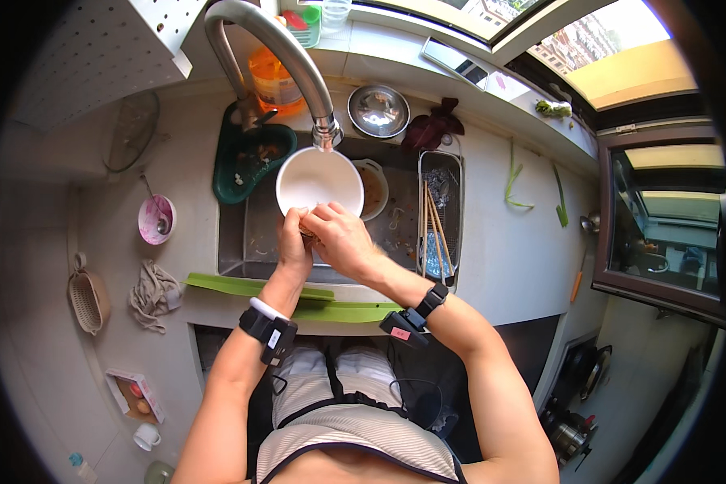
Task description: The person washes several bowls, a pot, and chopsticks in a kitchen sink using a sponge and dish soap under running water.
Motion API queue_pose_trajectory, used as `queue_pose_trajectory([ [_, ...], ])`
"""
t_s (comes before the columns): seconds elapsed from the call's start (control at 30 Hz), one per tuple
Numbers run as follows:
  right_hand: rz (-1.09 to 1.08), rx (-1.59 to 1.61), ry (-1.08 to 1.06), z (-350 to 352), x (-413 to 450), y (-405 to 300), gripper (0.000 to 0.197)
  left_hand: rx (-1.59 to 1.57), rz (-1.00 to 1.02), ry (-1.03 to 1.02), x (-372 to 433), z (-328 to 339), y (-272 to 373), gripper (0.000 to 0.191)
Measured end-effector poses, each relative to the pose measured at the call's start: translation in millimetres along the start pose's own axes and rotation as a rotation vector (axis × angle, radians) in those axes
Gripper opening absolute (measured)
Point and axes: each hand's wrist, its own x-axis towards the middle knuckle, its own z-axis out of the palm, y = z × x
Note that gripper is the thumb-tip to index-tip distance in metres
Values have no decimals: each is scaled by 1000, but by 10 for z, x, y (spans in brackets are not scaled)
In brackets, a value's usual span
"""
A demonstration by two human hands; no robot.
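Note:
My left hand (295,239) and my right hand (346,242) meet over the front of the sink, fingers curled around a small brown textured item (307,233). Most of that item is hidden by my fingers, and its kind cannot be told. Just beyond them is a round white bowl (319,175), whose near rim my fingertips overlap. Whether they grip this rim is unclear. The curved metal faucet (302,63) ends above the bowl's far rim. Partly behind the bowl, a pale handled container (375,189) sits in the stainless steel sink (399,239) among food scraps.
At the sink's right hangs a wire basket (440,212) with chopsticks. A green corner strainer (251,163) fills its left back corner. Behind stand an orange liquid bottle (275,78) and a metal bowl (379,111). Green splash guards (345,311) line the front edge; an open window (662,218) juts in right.

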Motion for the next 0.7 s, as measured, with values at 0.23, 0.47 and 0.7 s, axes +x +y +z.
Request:
queue_pose_trajectory([
  [0.23, -381, -523, -48, -215, -11, 663, 17, 317, -169, -130, 122, 48, 437, 32],
  [0.47, -257, -162, 87, -154, -53, 310, 16, 264, 89, -131, 175, -117, 201, 30],
  [0.7, -14, -54, 9, -70, 31, 9, 24, 13, -24, -21, 27, 41, -31, 40],
])
